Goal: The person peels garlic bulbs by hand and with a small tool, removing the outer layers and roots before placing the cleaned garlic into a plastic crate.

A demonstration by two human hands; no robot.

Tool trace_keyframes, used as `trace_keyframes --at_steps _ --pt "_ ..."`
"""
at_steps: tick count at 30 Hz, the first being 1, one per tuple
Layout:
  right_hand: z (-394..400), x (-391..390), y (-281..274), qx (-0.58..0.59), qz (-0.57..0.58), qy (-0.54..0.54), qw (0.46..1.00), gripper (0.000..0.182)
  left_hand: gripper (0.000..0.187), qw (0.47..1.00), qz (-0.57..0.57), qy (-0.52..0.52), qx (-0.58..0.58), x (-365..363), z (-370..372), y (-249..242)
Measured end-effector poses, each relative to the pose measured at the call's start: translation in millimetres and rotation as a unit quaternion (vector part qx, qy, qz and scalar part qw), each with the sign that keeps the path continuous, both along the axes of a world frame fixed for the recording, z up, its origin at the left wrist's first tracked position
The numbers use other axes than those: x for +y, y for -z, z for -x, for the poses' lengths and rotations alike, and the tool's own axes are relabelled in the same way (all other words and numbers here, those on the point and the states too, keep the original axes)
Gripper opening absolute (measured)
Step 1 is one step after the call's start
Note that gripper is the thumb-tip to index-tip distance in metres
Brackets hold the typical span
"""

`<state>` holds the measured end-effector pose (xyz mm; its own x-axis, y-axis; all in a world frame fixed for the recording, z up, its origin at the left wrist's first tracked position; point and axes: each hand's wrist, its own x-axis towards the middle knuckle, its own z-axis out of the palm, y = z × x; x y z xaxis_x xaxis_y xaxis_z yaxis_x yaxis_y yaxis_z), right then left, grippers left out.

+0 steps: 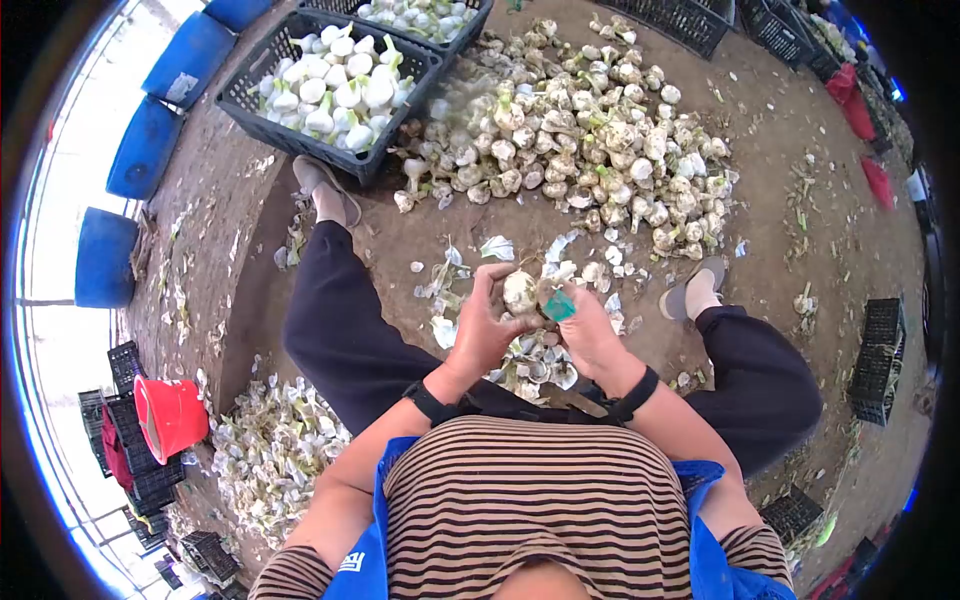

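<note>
A garlic bulb [520, 292] with pale, partly dirty skin is held between the curled fingers and thumb of my left hand [485, 325]. My right hand [592, 338] is closed close beside the bulb, on its right. Green tape [559, 306] wraps a digit of that hand. Whatever the right fingers grip is hidden from view. Below both hands, loose garlic peelings [540, 365] lie on the ground between my legs. Ahead of them spreads a big heap of unpeeled garlic bulbs [590, 130].
A black crate [400, 118] of clean white garlic bulbs [335, 85] stands front left, beside my foot. Blue barrels [108, 258] line the left side. At lower left are a red bucket [172, 420] and a pile of peelings [275, 455]. Another black crate [878, 360] sits at right.
</note>
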<state>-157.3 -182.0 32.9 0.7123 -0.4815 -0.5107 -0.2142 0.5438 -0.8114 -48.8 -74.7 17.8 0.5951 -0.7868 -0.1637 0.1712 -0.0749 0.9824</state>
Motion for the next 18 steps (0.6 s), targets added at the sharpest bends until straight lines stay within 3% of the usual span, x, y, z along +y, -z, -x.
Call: trace_keyframes --at_steps 1,3,5,9,11,12,14,18 --pt "-2.2 2.6 0.5 0.023 -0.043 -0.011 0.999 0.021 0.065 0.995 -0.028 0.009 -0.1 1.3 1.3 -3.7" --pt "-4.8 7.0 -1.0 0.03 -0.03 0.0 0.999 0.022 0.065 0.996 -0.036 0.004 -0.085 5.5 1.8 -4.7" --pt "-5.6 9.8 1.0 0.033 0.0 0.001 0.999 0.021 0.076 0.965 -0.062 0.016 -0.253 10.8 -2.6 6.9" --pt "-10.1 12.2 17.7 -0.011 0.06 0.023 0.998 0.018 0.076 0.964 -0.061 0.002 -0.258 10.0 -3.7 3.8" --pt "-13.3 10.1 5.7 -0.01 0.123 0.016 0.992 0.018 0.076 0.995 -0.04 -0.009 -0.088 7.9 -3.4 -2.4" --pt "-13.9 8.1 4.2 -0.007 0.121 0.012 0.993 0.018 0.076 0.995 -0.042 -0.012 -0.085 7.8 -4.5 -0.2" --pt "-12.0 1.6 4.5 0.049 0.18 -0.055 0.981 0.017 0.074 0.994 0.037 -0.031 0.101 6.9 -7.2 4.0" --pt "-11.3 -6.7 20.0 -0.025 0.295 -0.062 0.953 0.016 0.067 0.997 0.005 0.012 0.075 10.4 -15.8 3.8"
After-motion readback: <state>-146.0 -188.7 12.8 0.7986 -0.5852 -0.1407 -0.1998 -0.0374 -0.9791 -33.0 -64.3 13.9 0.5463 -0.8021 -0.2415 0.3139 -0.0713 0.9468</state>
